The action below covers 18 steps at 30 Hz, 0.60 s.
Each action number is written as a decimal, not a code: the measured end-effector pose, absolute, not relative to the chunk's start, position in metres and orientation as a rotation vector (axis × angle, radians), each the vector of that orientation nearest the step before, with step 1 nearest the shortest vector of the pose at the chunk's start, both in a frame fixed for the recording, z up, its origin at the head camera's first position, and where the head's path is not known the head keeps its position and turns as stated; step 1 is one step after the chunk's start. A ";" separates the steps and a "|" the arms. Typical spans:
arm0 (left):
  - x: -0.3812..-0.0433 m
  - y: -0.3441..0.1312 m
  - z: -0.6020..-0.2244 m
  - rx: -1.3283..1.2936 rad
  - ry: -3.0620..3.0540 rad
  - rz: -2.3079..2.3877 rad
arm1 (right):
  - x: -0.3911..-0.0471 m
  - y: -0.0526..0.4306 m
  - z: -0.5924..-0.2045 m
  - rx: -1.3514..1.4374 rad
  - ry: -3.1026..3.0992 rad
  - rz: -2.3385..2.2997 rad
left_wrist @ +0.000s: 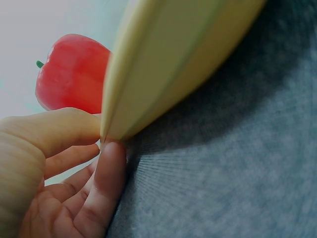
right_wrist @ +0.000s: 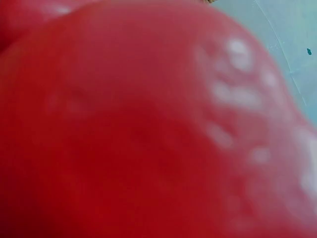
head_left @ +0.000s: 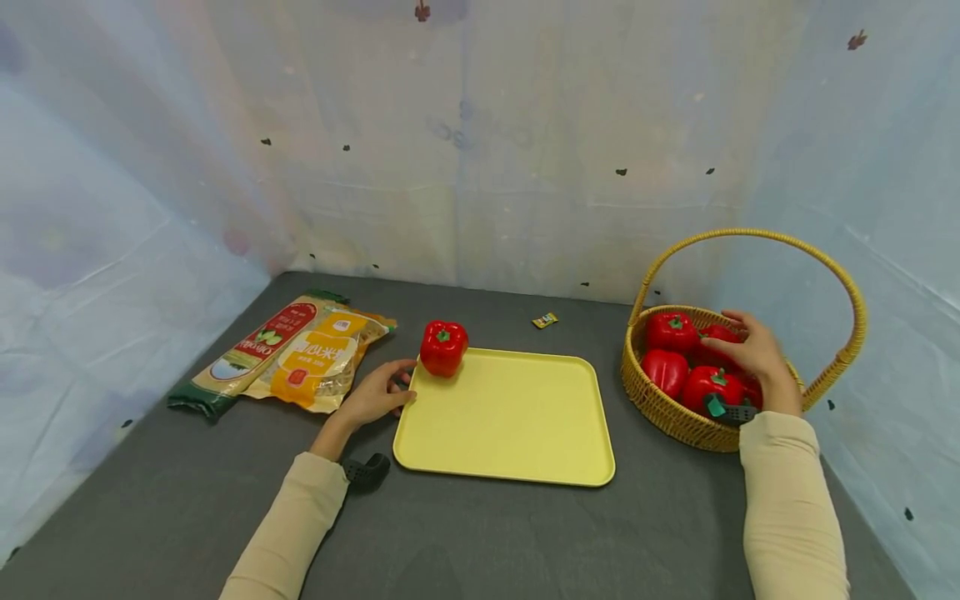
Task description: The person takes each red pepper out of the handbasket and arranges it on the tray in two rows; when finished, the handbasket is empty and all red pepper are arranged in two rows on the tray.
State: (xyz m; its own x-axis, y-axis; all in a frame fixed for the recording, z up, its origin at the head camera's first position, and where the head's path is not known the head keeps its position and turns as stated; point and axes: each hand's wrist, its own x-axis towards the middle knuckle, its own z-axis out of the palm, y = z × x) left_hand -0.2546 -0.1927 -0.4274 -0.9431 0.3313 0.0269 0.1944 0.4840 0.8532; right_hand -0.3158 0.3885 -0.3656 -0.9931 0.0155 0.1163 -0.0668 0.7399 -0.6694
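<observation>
A yellow tray (head_left: 510, 417) lies on the dark tabletop, with a red bell pepper (head_left: 444, 354) on its far left corner. My left hand (head_left: 375, 393) pinches the tray's left rim between thumb and fingers; the left wrist view shows the grip, with the pepper (left_wrist: 74, 74) beyond. On the right, my right hand (head_left: 759, 354) reaches into a wicker basket (head_left: 667, 415) of several red bell peppers. Its fingers curve round a bell pepper (head_left: 717, 333) at the back right. A blurred red pepper surface (right_wrist: 138, 129) fills most of the right wrist view, hiding the fingers.
At the left lie a green-and-red package (head_left: 258, 346) and a yellow-and-clear bag (head_left: 318, 358), side by side. A small yellow packet (head_left: 545, 320) sits behind the tray. The basket's tall handle (head_left: 750, 233) arches over it. Pale curtains (head_left: 525, 167) enclose the table's back and sides.
</observation>
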 end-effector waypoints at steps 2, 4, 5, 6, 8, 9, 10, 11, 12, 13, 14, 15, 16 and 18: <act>-0.256 -0.194 -0.430 0.460 2.584 1.459 | -0.316 0.389 -0.367 0.035 -2.835 1.075; -0.261 -0.197 -0.438 0.454 2.590 1.456 | -0.315 0.390 -0.367 0.023 -2.852 1.058; -0.265 -0.199 -0.444 0.442 2.591 1.459 | -0.315 0.391 -0.368 0.016 -2.863 1.048; -0.269 -0.200 -0.450 0.427 2.592 1.459 | -0.315 0.392 -0.369 0.012 -2.874 1.044; -0.271 -0.201 -0.451 0.414 2.593 1.452 | -0.316 0.393 -0.370 0.006 -2.898 1.025; -0.271 -0.201 -0.452 0.414 2.592 1.449 | -0.316 0.394 -0.371 0.005 -2.909 1.018; -0.272 -0.202 -0.452 0.409 2.591 1.449 | -0.316 0.394 -0.371 0.007 -2.921 1.005; -0.272 -0.202 -0.452 0.409 2.591 1.451 | -0.316 0.394 -0.372 0.005 -2.933 0.995; -0.272 -0.202 -0.452 0.411 2.591 1.451 | -0.316 0.395 -0.372 0.005 -2.947 0.977; -0.272 -0.202 -0.452 0.425 2.591 1.449 | -0.315 0.395 -0.372 0.004 -2.959 0.960; -0.272 -0.202 -0.452 0.428 2.590 1.450 | -0.316 0.395 -0.372 0.005 -2.969 0.943; -0.272 -0.202 -0.451 0.422 2.588 1.452 | -0.315 0.394 -0.372 0.007 -2.977 0.927; -0.272 -0.202 -0.451 0.414 2.587 1.455 | -0.316 0.394 -0.372 0.009 -2.984 0.906; -0.272 -0.202 -0.451 0.425 2.585 1.458 | -0.316 0.394 -0.372 0.024 -2.991 0.866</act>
State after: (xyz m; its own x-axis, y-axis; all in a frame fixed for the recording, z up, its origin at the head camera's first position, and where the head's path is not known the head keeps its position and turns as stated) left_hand -0.2716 -0.2018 -0.4506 -0.9497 0.3128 0.0135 0.1734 0.4896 0.8546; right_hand -0.3157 0.3943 -0.3723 -0.9995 -0.0068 0.0312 -0.0224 0.8453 -0.5338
